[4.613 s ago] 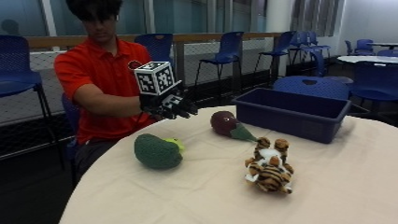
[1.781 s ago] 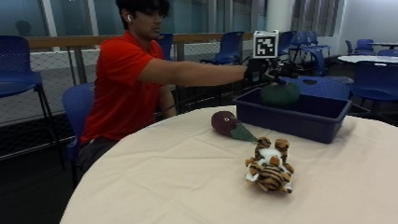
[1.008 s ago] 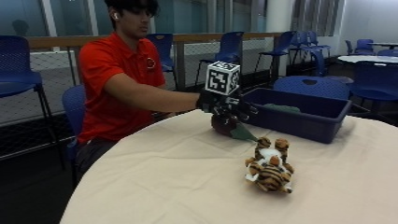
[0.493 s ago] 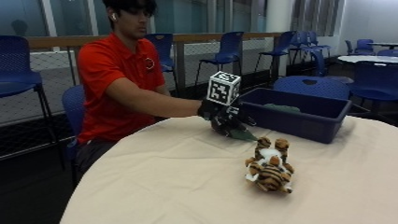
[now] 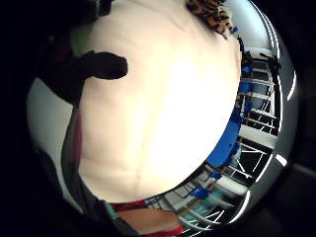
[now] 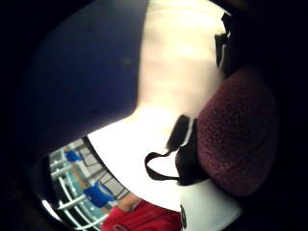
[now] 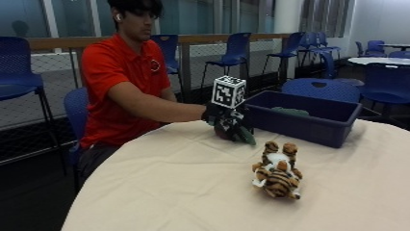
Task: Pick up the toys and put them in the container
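My gloved right hand (image 7: 222,117) is down on a maroon plush toy (image 7: 228,133) with a green stem (image 7: 247,139). The toy lies on the round table right beside the blue container (image 7: 301,126). My fingers curl over the toy, which bulks large against the palm in the thumb side view (image 6: 236,130). A green plush toy (image 7: 288,111) lies inside the container. A striped tiger plush (image 7: 276,166) lies on its back nearer the table's front, apart from the hand, and shows at the rim of the little finger side view (image 5: 210,12).
The cream tablecloth (image 7: 160,183) covers the table, with bare cloth to the left and front of the tiger. The container's blue wall (image 6: 82,77) stands close beside the hand. Blue chairs (image 7: 234,53) stand behind the table.
The hand carried the green toy into the container, came back to the maroon toy and has settled lower over it. The tiger has not moved.
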